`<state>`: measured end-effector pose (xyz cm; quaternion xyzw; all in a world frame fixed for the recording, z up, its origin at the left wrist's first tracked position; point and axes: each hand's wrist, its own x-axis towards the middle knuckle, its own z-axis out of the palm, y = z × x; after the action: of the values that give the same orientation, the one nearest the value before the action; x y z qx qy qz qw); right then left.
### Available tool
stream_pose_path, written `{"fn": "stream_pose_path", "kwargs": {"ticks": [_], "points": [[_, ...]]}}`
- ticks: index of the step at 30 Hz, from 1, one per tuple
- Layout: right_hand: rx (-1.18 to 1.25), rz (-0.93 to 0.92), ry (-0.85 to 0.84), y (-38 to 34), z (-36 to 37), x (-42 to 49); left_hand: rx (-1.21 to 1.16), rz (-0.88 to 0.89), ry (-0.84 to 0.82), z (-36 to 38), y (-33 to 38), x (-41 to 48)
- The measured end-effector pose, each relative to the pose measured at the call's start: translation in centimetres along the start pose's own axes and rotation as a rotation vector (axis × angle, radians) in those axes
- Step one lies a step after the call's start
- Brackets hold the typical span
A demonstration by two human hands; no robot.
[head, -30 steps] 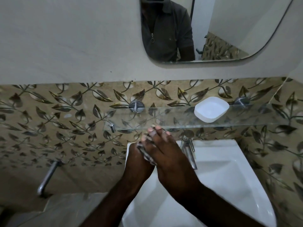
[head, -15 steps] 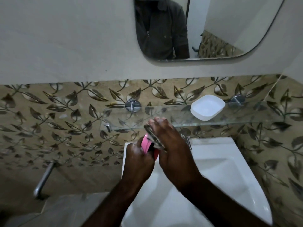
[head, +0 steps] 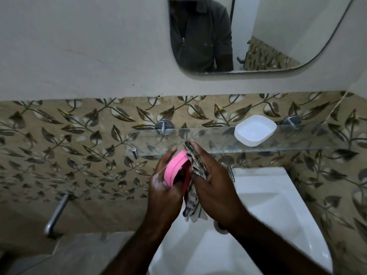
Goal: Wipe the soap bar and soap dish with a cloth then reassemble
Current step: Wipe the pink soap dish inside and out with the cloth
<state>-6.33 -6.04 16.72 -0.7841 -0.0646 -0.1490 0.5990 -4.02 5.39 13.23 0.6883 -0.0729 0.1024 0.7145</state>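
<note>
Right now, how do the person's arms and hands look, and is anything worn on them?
Both forearms are bare up to the picture's edge: no sleeves, gloves, watch or bracelet show. The left hand has whitish soapy smears near the thumb. No ring shows on the right hand. The mirror reflects a dark grey short-sleeved shirt with a zip.

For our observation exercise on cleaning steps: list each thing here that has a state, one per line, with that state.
Left hand: grips the pink soap bar.
Pink soap bar: held on edge, cloth against it.
Right hand: holds the cloth.
Cloth: bunched against the soap, one end hanging.
White soap dish: empty, upright on the glass shelf.
</note>
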Motion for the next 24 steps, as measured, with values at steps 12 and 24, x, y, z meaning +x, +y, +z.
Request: {"fn": "stream_pose_path", "kwargs": {"ticks": [12, 24], "points": [[-0.569, -0.203, 0.069, 1.9, -1.9, 0.9, 0.082, 0.091, -0.024, -0.1, 0.3, -0.9], [-0.811, -0.52, -0.031, 2.4, -0.9, 0.3, 0.202, 0.063, -0.05, -0.1, 0.3, 0.6]]}}
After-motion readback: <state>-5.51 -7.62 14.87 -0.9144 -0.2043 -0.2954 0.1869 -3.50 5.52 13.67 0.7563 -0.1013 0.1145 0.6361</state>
